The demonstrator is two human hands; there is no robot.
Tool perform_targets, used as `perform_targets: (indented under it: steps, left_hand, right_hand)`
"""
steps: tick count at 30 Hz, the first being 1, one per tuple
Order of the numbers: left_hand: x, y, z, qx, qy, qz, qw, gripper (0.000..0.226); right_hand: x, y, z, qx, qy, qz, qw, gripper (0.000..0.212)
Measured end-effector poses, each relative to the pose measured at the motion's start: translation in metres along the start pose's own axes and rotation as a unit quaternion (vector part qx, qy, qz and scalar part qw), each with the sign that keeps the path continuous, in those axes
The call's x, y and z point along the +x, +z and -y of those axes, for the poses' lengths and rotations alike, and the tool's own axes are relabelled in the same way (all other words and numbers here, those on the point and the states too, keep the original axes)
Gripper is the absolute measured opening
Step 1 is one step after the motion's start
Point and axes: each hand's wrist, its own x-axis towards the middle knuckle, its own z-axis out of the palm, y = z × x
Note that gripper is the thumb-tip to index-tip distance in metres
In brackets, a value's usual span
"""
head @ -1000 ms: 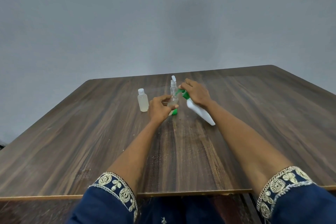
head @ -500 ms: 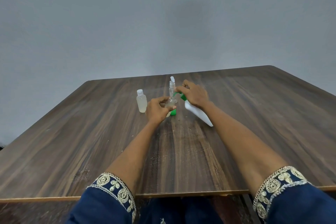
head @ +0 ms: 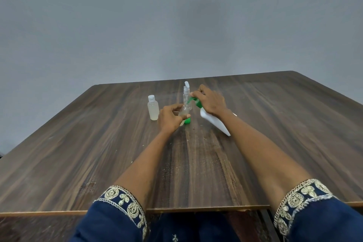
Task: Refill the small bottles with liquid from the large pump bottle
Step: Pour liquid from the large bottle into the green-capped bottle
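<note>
The filling step looks to be in hand. The left hand (head: 169, 118) is curled round a small clear bottle (head: 184, 112), holding it near the middle of the worktop (head: 98, 153). The right hand (head: 211, 102) grips the large white pump bottle (head: 215, 123) at its green pump head (head: 197, 102), tipping it so the base points toward five o'clock and the spout reaches over toward the small bottle's mouth, at about nine o'clock from that hand.

My guess is that the next move wants a steady press on the pump with the spout kept right over the narrow opening; a slight drift would spill liquid on the wood.

By count: one pump bottle; three small bottles, namely the one held, a capped bottle (head: 153, 107) standing at nine o'clock of the left hand, and a taller flip-top bottle (head: 186, 92) just behind the held one. A green piece (head: 188, 120), perhaps a cap, sits at the held bottle's foot; I cannot tell what it is.
</note>
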Motion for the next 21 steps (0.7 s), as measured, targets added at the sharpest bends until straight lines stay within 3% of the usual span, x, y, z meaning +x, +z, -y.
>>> perform_targets:
  steps: [3,10,16,21]
  left_hand:
    - [-0.0015,-0.0014,0.0013,0.008,-0.001,0.001,1.0,0.046]
    - [-0.0013,-0.0019,-0.0006,0.01,0.002,-0.01,1.0,0.046]
    - [-0.0027,-0.0015,-0.0033,0.029,0.0,-0.002,1.0,0.048]
    - [-0.0034,-0.0006,-0.0042,0.032,0.008,-0.002,0.999,0.049]
  right_hand:
    - [0.0002,0.0016,-0.0009,-0.015,-0.004,-0.005,1.0,0.031]
    - [-0.001,0.0002,0.0037,-0.007,-0.005,-0.007,1.0,0.054]
    - [-0.0042,0.0011,0.005,-0.013,-0.012,-0.038,0.999,0.037]
    - [-0.0018,0.0017,0.0017,-0.013,-0.006,-0.038,0.999,0.04]
